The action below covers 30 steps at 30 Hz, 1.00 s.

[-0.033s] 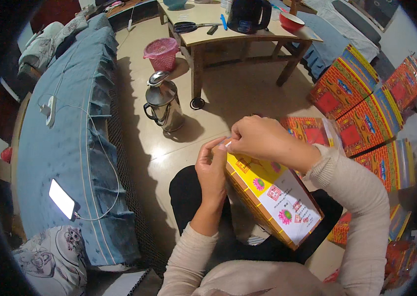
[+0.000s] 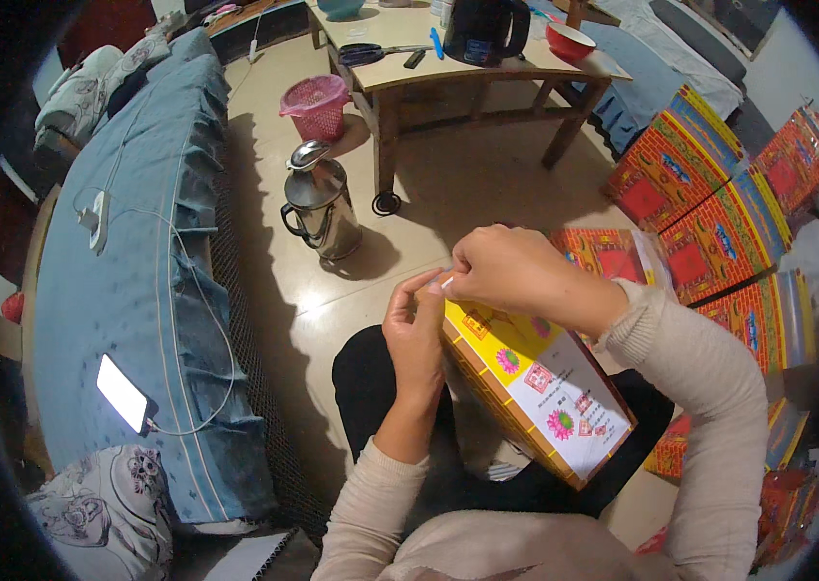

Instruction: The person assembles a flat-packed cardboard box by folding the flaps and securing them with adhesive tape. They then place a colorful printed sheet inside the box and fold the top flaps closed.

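A flat paper box (image 2: pixel 545 387), yellow and white with pink flowers and a brick-patterned edge, rests tilted on my lap. My left hand (image 2: pixel 416 334) grips its upper left edge, thumb and fingers closed on it. My right hand (image 2: pixel 511 266) is bent over the box's top corner, with the fingertips pinching there right beside the left thumb. A small white bit shows between the fingertips; I cannot tell what it is.
Stacks of similar red, yellow and blue paper boxes (image 2: pixel 710 213) lie on the floor at the right. A metal jug (image 2: pixel 320 203) and a pink basket (image 2: pixel 315 105) stand ahead by a low wooden table (image 2: pixel 487 73). On the left, a blue-covered bed (image 2: pixel 128 290) holds a lit phone (image 2: pixel 122 392) on a cable.
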Motion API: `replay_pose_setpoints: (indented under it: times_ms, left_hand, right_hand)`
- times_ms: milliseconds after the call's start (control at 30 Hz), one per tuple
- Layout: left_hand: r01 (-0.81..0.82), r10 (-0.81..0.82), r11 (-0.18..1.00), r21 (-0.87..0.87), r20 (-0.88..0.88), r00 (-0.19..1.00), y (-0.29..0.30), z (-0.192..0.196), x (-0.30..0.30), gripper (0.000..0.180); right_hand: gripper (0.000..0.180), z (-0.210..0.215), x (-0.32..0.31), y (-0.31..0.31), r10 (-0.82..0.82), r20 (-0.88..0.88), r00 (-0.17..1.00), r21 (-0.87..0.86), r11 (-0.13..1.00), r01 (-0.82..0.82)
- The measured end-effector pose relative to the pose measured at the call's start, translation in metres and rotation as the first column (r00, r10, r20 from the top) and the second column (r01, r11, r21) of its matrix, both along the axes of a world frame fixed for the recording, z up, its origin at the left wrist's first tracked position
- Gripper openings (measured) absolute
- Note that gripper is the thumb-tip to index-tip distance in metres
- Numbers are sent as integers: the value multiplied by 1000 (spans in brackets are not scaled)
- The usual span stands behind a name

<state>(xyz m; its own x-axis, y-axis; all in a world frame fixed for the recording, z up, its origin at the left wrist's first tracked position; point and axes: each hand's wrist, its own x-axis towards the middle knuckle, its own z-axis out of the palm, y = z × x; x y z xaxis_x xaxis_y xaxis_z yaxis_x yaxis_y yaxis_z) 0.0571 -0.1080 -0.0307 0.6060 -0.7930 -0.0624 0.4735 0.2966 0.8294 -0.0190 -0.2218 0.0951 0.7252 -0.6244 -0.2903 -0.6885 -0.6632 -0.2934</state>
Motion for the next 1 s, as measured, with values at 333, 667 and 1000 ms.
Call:
replay_pose_setpoints:
  times_ms: [333,667,1000]
  left_hand:
    - [-39,37,999,36,56,998,-2,-5,2,25]
    - [-59,58,998,22,39,998,-3,-3,-1,23]
    - [-48,40,996,79,96,995,-4,-8,2,25]
  right_hand:
    - [37,2,4,-1,55,-61,997,-97,993,-60]
    - [36,2,-1,-8,98,-136,986,-119,986,-114]
    - [34,5,-3,-8,128,-158,979,-139,979,-151]
